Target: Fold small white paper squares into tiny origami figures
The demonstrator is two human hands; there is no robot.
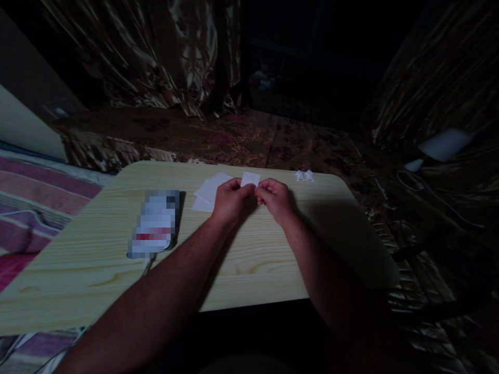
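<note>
A small folded white paper (250, 179) is held up between both hands over the far half of the table. My left hand (233, 197) pinches its lower left part, thumb on the near face. At its lower right corner, my right hand (275, 196) grips the edge with closed fingers. Loose white paper sheets (211, 191) lie flat on the table just beyond and left of my left hand. Two small folded white paper pieces (304, 175) rest near the far edge, right of my right hand.
The light wood table (249, 267) has rounded corners. On its left lies a phone-like device (156, 223), pixelated, with a cable (148, 265) running toward me. Striped bedding (47, 182) borders the left side. A white lamp (446, 144) stands in the dim right, beside patterned curtains.
</note>
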